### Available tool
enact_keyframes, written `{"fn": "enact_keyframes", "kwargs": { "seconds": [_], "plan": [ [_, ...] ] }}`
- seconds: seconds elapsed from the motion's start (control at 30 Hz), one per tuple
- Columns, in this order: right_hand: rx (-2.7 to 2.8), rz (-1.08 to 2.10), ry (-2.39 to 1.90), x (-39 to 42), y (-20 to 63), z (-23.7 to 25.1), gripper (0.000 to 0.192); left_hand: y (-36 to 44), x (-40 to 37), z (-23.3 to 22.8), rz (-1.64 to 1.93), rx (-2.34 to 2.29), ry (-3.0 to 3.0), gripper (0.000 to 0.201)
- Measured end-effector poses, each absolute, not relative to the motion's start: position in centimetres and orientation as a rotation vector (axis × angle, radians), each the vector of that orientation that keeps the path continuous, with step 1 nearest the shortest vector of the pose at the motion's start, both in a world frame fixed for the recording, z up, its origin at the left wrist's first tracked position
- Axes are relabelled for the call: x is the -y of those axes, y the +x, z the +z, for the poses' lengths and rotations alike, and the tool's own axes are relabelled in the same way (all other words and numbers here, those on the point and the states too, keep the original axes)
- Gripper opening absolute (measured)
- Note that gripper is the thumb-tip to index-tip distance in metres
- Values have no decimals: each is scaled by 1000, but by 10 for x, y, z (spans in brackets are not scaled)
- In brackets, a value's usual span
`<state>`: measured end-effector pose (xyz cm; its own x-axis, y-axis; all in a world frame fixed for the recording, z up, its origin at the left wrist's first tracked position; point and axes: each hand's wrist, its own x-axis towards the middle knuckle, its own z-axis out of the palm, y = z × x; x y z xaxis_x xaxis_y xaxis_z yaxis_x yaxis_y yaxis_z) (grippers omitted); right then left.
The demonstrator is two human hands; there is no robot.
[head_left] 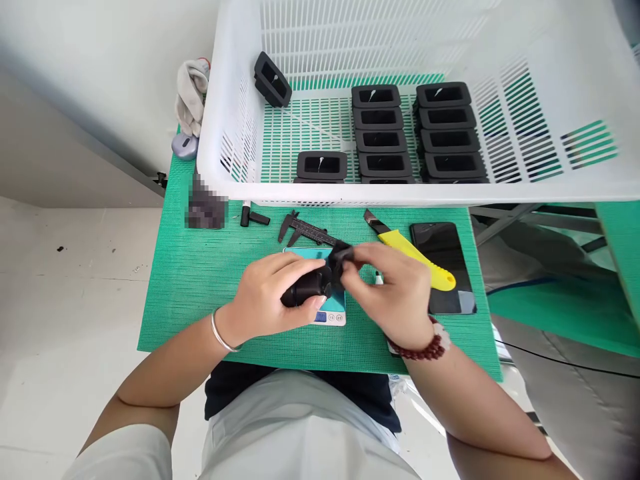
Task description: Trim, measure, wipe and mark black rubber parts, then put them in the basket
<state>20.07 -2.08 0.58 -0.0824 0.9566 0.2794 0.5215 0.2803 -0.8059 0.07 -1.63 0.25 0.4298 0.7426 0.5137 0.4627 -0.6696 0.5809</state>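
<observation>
Close in, both hands meet over a small scale (334, 313) at centre of the green surface (190, 293). Left hand (267, 293), grip closed round a black part (307, 288); right hand (395, 293) pinches the part's end at 3 o'clock. Just past the right hand: yellow knife (417, 259) lying across a dark phone (443, 243). At 12 o'clock, a black caliper (305, 231). Farther at 12, a white basket (230, 100) holding rows of black frames (383, 140).
</observation>
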Motion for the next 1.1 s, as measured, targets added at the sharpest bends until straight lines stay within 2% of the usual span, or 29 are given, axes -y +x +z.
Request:
{"fn": "enact_keyframes", "kwargs": {
  "seconds": [0.2,0.33,0.47,0.6,0.73,0.9,1.1],
  "plan": [
    [1468,1349,-1239,11,211,7,22,-2,16,5,1140,-1024,2183,32],
    [1409,1568,-1119,11,209,6,21,-2,16,4,1143,-1007,2167,32],
    [1454,1585,-1100,12,206,4,17,-3,16,3,1128,-1068,2195,35],
    [1633,1357,-1164,13,203,3,13,1,19,1,1090,-1062,2260,34],
    [1623,1137,-1223,13,204,3,14,9,26,-3,966,-893,2186,62],
    [1450,1315,-1204,8,211,6,22,5,26,-8,1038,-945,2016,78],
    [1664,1477,-1157,5,216,7,22,-2,21,-11,1135,-873,1998,84]
  ]
}}
